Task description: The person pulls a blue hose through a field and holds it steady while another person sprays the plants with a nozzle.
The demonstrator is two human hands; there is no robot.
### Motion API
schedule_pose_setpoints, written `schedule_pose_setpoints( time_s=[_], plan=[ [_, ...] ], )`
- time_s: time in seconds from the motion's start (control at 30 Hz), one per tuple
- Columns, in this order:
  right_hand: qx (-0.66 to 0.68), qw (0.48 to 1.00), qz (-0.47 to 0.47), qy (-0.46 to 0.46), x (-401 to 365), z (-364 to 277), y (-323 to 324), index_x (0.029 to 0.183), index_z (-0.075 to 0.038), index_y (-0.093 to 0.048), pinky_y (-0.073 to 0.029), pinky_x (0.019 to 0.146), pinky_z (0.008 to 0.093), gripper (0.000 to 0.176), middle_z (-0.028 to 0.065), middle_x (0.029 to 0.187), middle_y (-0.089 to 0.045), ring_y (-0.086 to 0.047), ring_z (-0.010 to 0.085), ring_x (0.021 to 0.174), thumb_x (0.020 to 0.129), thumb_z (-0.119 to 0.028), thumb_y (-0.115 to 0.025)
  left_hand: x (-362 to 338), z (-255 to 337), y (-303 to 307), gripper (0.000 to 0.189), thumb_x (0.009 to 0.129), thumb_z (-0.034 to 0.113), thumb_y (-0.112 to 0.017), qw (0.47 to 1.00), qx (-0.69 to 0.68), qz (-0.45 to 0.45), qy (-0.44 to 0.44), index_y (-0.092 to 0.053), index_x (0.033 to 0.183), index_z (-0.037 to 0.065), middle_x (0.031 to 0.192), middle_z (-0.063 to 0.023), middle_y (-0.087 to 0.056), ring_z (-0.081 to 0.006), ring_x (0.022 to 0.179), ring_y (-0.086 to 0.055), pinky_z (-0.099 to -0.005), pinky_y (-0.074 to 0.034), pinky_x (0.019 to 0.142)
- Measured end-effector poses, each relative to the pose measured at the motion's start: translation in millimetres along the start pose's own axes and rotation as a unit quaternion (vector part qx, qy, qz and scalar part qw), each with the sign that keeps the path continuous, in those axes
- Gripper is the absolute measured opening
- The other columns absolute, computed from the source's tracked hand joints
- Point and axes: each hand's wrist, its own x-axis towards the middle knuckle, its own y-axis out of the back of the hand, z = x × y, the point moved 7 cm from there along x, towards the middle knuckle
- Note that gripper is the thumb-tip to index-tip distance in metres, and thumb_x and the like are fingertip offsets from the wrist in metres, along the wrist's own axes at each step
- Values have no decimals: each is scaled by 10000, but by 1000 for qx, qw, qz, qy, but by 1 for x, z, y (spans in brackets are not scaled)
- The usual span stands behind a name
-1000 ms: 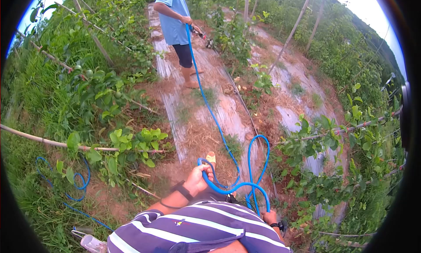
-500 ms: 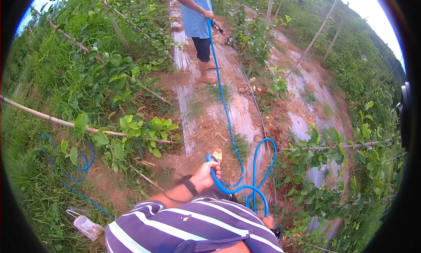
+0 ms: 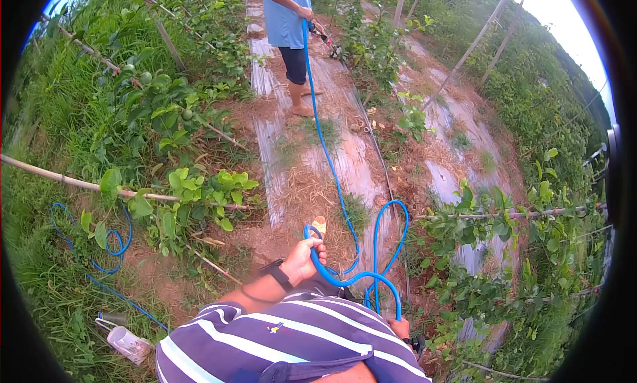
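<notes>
My left hand (image 3: 302,261), with a dark watch on its wrist, is closed round a blue hose (image 3: 363,275) in front of my striped shirt. The hose bends up out of the fist, then curves to the right. At the right edge of the shirt, my right hand (image 3: 400,328) grips the same hose low down; its fingers are partly hidden. A tall loop of hose stands between the hands, and one length runs forward to another person (image 3: 286,24) in a blue shirt. That person holds the hose near a red and black tool (image 3: 330,43).
Whitish sheeting (image 3: 265,137) strewn with straw covers the path. A bamboo pole (image 3: 79,182) juts in from the left, another (image 3: 517,214) from the right, both among leafy plants. A whitish container (image 3: 129,344) lies in the grass beside more blue hose (image 3: 119,295).
My view has turned slightly, so the path, plants and other person sit a little further left and higher. Both my hands keep their hold on the hose.
</notes>
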Motion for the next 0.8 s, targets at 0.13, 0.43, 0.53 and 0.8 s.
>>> schedule_pose_setpoints(
  time_s=[0.13,0.43,0.53,0.8],
  plan=[
    [5,1000,-5,2,2,7,-4,690,6,-583,-397,393,344,137,76,520,-543,-535,184,424,729,-75,-687,-6,5,-10,189,884,177,-508,1000,26,3,-13,-525,724,78,666,-22,-528,-150,618,-505,-288,-427,588],
    [6,1000,-7,14,-1,7,-7,679,20,-573,-390,369,349,139,85,509,-535,-519,192,390,754,-61,-658,-6,5,-6,67,875,150,-498,999,33,-8,-7,-510,832,100,678,-2,-504,-143,624,-492,-275,-418,576],
    [-16,999,-3,-29,10,20,-10,790,23,-659,-488,593,388,168,159,667,-649,-636,233,617,736,-127,-711,-9,10,-9,94,874,150,-488,999,35,-8,-9,-500,802,91,676,-3,-496,-144,622,-487,-277,-420,575],
    [-2,998,-12,-55,26,37,-15,716,23,-619,-470,497,350,178,118,607,-619,-605,198,523,739,-118,-726,-13,9,-6,139,870,149,-493,1000,17,-5,-4,-490,747,83,665,-16,-495,-161,622,-486,-296,-423,583]
  ],
)
